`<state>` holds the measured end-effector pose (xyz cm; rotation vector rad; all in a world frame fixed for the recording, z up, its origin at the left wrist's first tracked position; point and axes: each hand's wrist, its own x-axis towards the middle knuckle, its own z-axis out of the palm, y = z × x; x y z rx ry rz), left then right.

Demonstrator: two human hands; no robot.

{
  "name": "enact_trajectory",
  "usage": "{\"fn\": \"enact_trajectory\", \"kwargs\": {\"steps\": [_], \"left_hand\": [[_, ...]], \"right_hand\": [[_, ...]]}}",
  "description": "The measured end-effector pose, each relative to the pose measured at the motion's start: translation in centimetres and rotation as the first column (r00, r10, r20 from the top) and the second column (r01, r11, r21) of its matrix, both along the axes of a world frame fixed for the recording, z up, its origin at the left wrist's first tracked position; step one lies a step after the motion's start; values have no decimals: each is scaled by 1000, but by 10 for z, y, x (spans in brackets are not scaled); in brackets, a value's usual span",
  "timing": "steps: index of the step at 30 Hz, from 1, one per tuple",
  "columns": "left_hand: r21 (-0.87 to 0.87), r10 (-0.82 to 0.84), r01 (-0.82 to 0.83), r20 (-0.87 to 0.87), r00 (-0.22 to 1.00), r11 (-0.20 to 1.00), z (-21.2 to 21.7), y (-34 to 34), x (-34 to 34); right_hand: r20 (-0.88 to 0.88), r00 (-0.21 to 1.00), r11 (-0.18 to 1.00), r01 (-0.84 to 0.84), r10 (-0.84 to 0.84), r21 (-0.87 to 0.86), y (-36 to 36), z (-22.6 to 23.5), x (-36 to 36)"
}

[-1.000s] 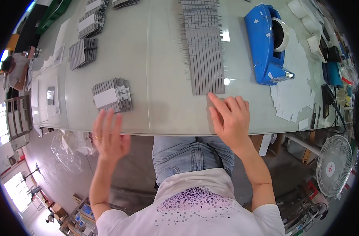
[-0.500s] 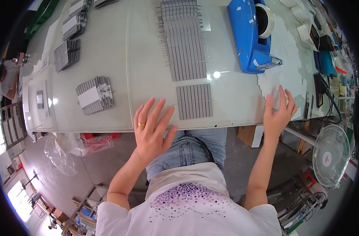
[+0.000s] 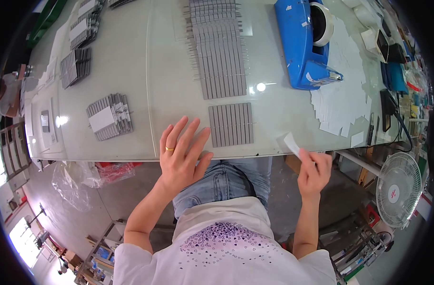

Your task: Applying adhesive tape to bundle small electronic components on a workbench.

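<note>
Between the thumb and fingers of my right hand (image 3: 315, 172) is a small white paper slip (image 3: 291, 143), held over the table's front edge. My left hand (image 3: 181, 154) hovers at the front edge with its fingers spread, holding nothing. Just right of its fingertips lies a flat grey panel of parallel strips (image 3: 231, 124), crossed by a thin wire that sticks out at the sides. Beyond it a long overlapping row of similar grey strip panels (image 3: 219, 61) runs toward the far edge. White paper slips (image 3: 340, 102) lie spread out at the right.
A blue tape dispenser (image 3: 293, 47) with a white roll stands at the back right. Bundled grey strips with white labels (image 3: 110, 116) sit at the left, more behind them. A dark knife-like tool (image 3: 370, 128) lies at the right edge. A fan (image 3: 398, 190) stands below the table, right.
My right hand has moved left and nearer from the paper pile, its fingers now closed on a white slip. My left hand has stayed nearly still.
</note>
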<state>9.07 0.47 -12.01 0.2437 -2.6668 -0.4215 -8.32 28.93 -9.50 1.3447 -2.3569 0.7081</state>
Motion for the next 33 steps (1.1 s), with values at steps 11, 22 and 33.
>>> {"fn": "enact_trajectory", "kwargs": {"steps": [11,22,33], "left_hand": [[7,22,-23,29,999,1000,2,3,-1],[-6,5,-5,49,999,1000,4,1,-1],[-64,20,-12,125,992,998,11,7,1]], "right_hand": [[974,182,940,284,139,-187,-117,13,4],[960,274,975,188,63,-117,-132,6,6],[895,446,972,215,-16,-90,-128,11,6]]}}
